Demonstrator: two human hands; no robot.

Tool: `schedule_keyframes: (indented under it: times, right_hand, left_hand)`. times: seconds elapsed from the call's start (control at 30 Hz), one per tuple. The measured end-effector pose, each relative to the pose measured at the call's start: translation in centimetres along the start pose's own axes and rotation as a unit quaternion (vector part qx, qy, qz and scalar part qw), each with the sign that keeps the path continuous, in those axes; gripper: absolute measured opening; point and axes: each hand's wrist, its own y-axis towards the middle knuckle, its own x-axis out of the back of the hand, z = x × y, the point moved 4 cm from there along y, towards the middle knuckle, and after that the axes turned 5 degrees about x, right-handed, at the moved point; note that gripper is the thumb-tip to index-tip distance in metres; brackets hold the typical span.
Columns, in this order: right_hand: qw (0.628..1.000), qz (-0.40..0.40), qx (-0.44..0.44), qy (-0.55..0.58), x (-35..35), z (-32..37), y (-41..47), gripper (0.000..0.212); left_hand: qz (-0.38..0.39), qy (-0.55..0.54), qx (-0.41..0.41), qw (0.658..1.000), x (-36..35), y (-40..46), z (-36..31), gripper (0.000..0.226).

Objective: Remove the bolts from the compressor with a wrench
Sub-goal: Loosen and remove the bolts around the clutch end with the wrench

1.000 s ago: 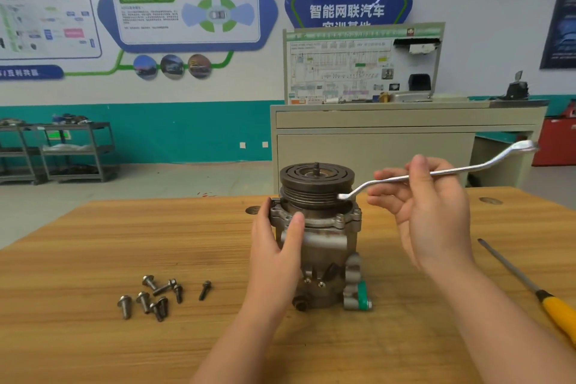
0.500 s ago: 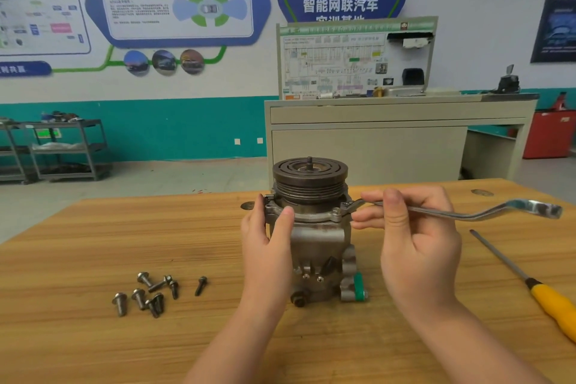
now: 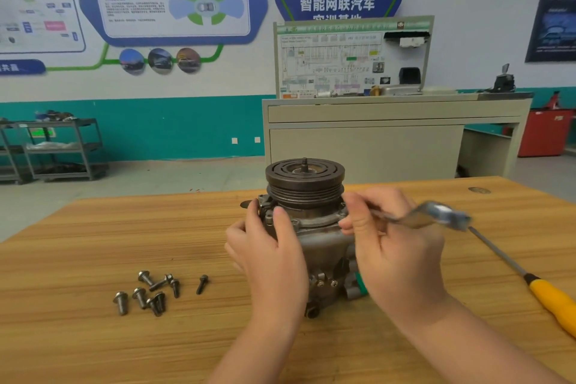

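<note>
Eight or so loose bolts [image 3: 149, 293] lie left of the upright compressor [image 3: 307, 227] on the table [image 3: 93, 346]. Left hand [image 3: 268, 256] curls around its body; right hand [image 3: 396, 246] grips the blurred wrench [image 3: 433, 215], apparently working another flange bolt.

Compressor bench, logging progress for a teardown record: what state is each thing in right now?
Compressor: upright on the table, pulley on top.
Left hand: grips the compressor body.
Right hand: holds the wrench.
Wrench: at the flange, motion-blurred.
Loose bolts: lying on the table.
Screwdriver: lying untouched.
</note>
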Motion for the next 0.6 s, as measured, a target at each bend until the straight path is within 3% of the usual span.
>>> schedule_keyframes:
  times: [0.1,0.2,0.3,0.37,0.43,0.5,0.57,0.6]
  right_hand:
    - [0.99,0.055,0.082,-0.097,-1.4,1.7,0.9,0.043]
    - [0.983,0.088,0.12,-0.107,-1.8,1.8,0.9,0.043]
    - [0.997,0.03,-0.014,0.074,-0.3,-0.3,0.0,0.034]
    - [0.963,-0.046,-0.134,0.228,0.4,-1.8,-0.8,0.013]
    - [0.904,-0.134,-0.255,0.316,0.4,-3.5,-1.3,0.009]
    - [0.793,-0.193,-0.429,0.387,-0.4,-6.3,-1.6,0.016]
    - [0.671,-0.185,-0.565,0.443,-1.7,-8.5,-1.9,0.018]
    - [0.627,-0.165,-0.603,0.464,-2.4,-9.1,-1.9,0.019]
  left_hand:
    - [-0.008,0.022,-0.045,0.999,0.3,0.1,-0.4,0.053]
    - [0.028,0.03,-0.085,0.996,0.1,0.1,-0.7,0.062]
    - [0.063,0.061,-0.101,0.991,-0.2,-0.1,-0.6,0.072]
    - [0.072,0.044,-0.088,0.993,-0.2,-0.2,-0.3,0.075]
    - [0.072,0.034,-0.079,0.994,-0.2,-0.2,0.0,0.077]
    - [0.073,0.033,-0.074,0.994,-0.3,-0.1,0.1,0.079]
    - [0.072,0.03,-0.074,0.994,-0.3,0.0,0.0,0.08]
    - [0.073,0.028,-0.074,0.994,-0.3,0.1,0.0,0.079]
